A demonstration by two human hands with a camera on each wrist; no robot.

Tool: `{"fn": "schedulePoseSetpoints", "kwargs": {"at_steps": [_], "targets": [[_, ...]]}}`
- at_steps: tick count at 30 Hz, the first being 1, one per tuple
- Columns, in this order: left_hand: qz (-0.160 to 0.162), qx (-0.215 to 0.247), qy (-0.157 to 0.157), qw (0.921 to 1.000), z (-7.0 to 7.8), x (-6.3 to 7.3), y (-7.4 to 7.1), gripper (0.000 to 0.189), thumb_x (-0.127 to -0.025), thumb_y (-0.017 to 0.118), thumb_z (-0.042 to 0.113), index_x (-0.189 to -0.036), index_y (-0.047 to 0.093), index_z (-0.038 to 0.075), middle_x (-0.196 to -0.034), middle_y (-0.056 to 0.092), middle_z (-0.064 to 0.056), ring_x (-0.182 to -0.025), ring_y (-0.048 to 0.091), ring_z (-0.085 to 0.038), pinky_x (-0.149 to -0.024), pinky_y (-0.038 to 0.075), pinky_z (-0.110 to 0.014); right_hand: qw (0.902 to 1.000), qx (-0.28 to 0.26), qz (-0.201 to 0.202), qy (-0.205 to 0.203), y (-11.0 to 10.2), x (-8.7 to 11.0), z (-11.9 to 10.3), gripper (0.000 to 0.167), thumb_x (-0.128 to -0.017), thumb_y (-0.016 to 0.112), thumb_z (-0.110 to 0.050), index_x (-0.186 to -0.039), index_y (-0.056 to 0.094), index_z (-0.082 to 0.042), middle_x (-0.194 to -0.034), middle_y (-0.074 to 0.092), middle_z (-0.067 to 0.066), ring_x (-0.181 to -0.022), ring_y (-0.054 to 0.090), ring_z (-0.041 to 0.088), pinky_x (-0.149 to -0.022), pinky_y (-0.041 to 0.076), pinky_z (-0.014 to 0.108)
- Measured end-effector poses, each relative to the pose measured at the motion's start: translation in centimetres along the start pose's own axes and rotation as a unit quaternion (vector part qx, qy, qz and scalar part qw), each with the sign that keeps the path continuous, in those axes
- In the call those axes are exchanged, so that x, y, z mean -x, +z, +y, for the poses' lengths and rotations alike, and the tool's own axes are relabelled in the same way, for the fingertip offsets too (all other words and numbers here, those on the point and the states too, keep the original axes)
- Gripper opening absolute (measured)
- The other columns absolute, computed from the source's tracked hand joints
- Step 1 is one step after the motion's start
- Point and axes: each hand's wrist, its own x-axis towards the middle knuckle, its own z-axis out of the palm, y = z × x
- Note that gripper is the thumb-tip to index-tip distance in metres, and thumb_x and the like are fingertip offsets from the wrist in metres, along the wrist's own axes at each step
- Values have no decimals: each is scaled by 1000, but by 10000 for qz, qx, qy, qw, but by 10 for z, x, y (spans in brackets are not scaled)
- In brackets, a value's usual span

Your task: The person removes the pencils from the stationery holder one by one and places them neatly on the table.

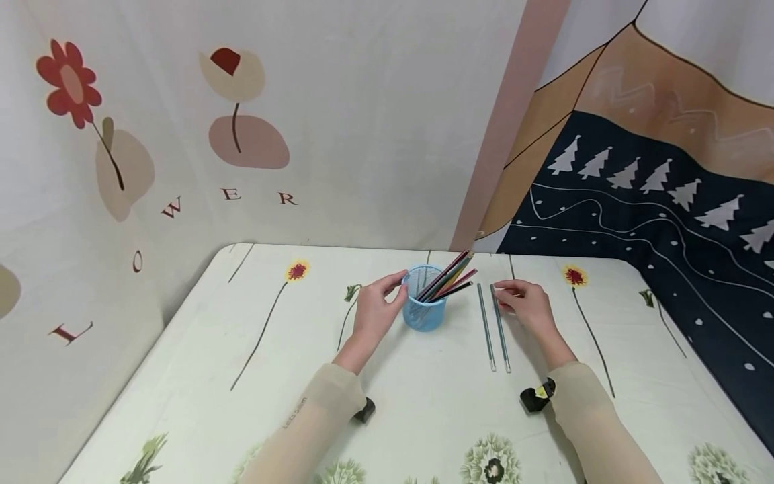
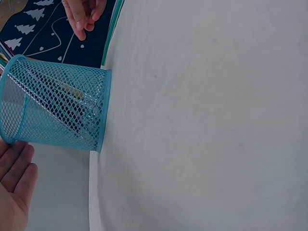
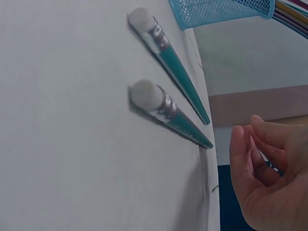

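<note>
A light-blue mesh pen cup (image 1: 425, 321) stands upright on the table, with several coloured pencils (image 1: 446, 278) leaning out to the right. My left hand (image 1: 376, 306) is at the cup's left side, fingertips right at the rim; the left wrist view shows its fingers fairly straight. Two teal pencils with white erasers lie side by side right of the cup: a left one (image 1: 486, 326) and a right one (image 1: 500, 329). At the far end of the right pencil is my right hand (image 1: 525, 304), thumb and fingers loosely bent, with nothing seen between them in the right wrist view.
A white flower-print cloth (image 1: 181, 376) covers the table. Behind hangs a pale printed curtain (image 1: 363, 134), and a dark cloth with white trees (image 1: 605, 215) hangs at the right. Black wrist devices (image 1: 535, 398) sit below both sleeves.
</note>
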Motion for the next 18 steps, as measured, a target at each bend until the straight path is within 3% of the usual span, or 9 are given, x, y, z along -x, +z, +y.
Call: {"fn": "schedulePoseSetpoints", "kwargs": {"at_steps": [18], "targets": [[-22, -28, -49, 10000, 1, 0, 0, 30, -95, 64, 18, -124, 71, 11, -119, 74, -7, -111, 71, -21, -96, 58, -34, 9995, -247, -6, -197, 0, 12, -11, 33, -98, 62, -12, -127, 64, 3, -105, 67, 14, -76, 60, -5, -75, 59, 13]]}}
